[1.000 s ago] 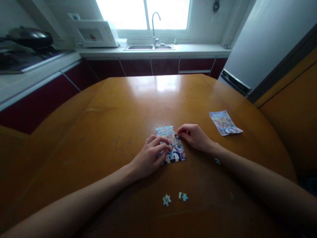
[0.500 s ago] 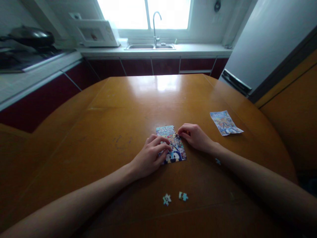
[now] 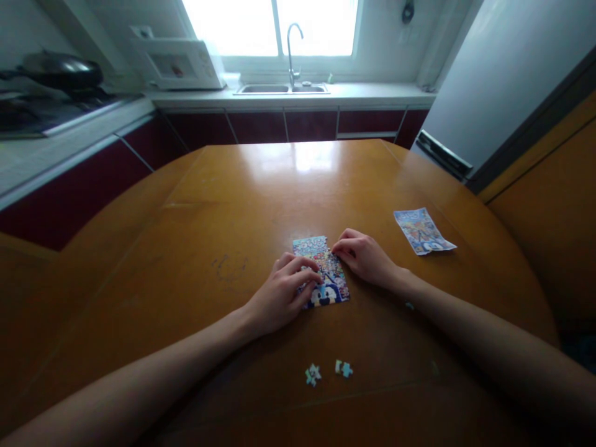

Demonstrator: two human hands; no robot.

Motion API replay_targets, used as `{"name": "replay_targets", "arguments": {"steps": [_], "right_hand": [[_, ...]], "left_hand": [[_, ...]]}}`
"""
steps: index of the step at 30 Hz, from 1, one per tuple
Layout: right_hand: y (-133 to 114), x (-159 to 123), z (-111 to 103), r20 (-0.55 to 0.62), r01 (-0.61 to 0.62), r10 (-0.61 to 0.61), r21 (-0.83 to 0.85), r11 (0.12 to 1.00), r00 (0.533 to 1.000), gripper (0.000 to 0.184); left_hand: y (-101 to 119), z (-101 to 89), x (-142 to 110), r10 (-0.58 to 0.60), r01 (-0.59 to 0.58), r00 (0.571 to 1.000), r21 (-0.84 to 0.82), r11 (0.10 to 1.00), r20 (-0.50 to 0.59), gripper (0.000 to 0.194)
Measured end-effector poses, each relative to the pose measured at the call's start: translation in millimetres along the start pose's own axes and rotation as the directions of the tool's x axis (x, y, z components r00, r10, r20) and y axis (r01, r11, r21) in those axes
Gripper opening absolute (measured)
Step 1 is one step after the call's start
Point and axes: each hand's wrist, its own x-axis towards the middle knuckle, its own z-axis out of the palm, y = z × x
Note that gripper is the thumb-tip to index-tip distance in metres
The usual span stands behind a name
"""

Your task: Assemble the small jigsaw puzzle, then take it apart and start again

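Observation:
A jigsaw puzzle (image 3: 326,292) with a blue cartoon face along its near edge lies on the table. My left hand (image 3: 286,288) rests over its left side, fingers spread and holding nothing. At the puzzle's upper right edge, my right hand (image 3: 361,253) has its thumb and fingers pinched together on a small puzzle piece, mostly hidden by the fingertips. Loose puzzle pieces lie closer to me, one group (image 3: 313,374) on the left and another (image 3: 344,368) on its right. Another loose piece (image 3: 409,305) shows partly beside my right forearm.
A creased picture sheet (image 3: 424,231) lies on the wooden table (image 3: 195,223) to the right. Beyond the table are a sink (image 3: 265,89) with a faucet, a white microwave (image 3: 179,64) and a pan (image 3: 63,68) on the stove. A fridge (image 3: 493,81) stands at right.
My right hand has shifted slightly left and up, bringing its pinched fingertips against the puzzle's right edge. My left hand stays in place on the puzzle.

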Motion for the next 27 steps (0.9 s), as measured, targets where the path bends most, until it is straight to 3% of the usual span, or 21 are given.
{"name": "replay_targets", "arguments": {"steps": [8, 18, 27], "right_hand": [[-0.4, -0.2, 0.4, -0.022, -0.003, 0.003, 0.003, 1.000, 1.000, 0.017], [-2.2, -1.0, -0.3, 0.052, 0.033, -0.027, -0.101, 0.994, 0.998, 0.027], [-5.8, 0.9, -1.9, 0.062, -0.038, 0.036, 0.028, 0.999, 0.997, 0.030]], "left_hand": [[0.1, -0.1, -0.3, -0.002, 0.002, 1.000, 0.000, 1.000, -0.009, 0.022], [-0.5, 0.1, -1.4, -0.002, 0.002, 1.000, 0.004, 1.000, -0.005, 0.022], [0.5, -1.2, 0.2, -0.003, 0.003, 1.000, 0.000, 1.000, 0.002, 0.022]]}}
